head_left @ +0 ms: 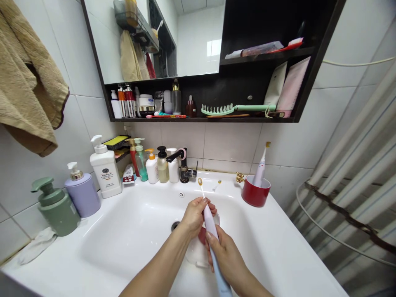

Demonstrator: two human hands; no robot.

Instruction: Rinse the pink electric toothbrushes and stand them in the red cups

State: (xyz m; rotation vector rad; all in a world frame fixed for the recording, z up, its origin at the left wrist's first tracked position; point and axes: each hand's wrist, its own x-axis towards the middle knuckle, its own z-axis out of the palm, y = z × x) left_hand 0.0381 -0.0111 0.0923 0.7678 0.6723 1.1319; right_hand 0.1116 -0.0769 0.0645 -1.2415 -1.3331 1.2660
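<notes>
Both hands are over the white sink (139,222). My right hand (224,249) wraps round the handle of a pink and blue electric toothbrush (210,222). The fingers of my left hand (196,212) pinch the same toothbrush near its neck, below the yellowish bristles. Partly hidden beneath the hands, a red and white cup (202,235) is in the basin. A loose brush head (217,185) lies on the back rim. To its right, a red cup (255,193) holds another electric toothbrush (260,171) upright.
Behind the basin stands a black faucet (184,169) beside several pump bottles (151,167). Larger bottles (105,175) line the left rim. A dark shelf (192,120) with a mirror hangs above. A towel (27,78) hangs at left; pipes (349,177) run along the right.
</notes>
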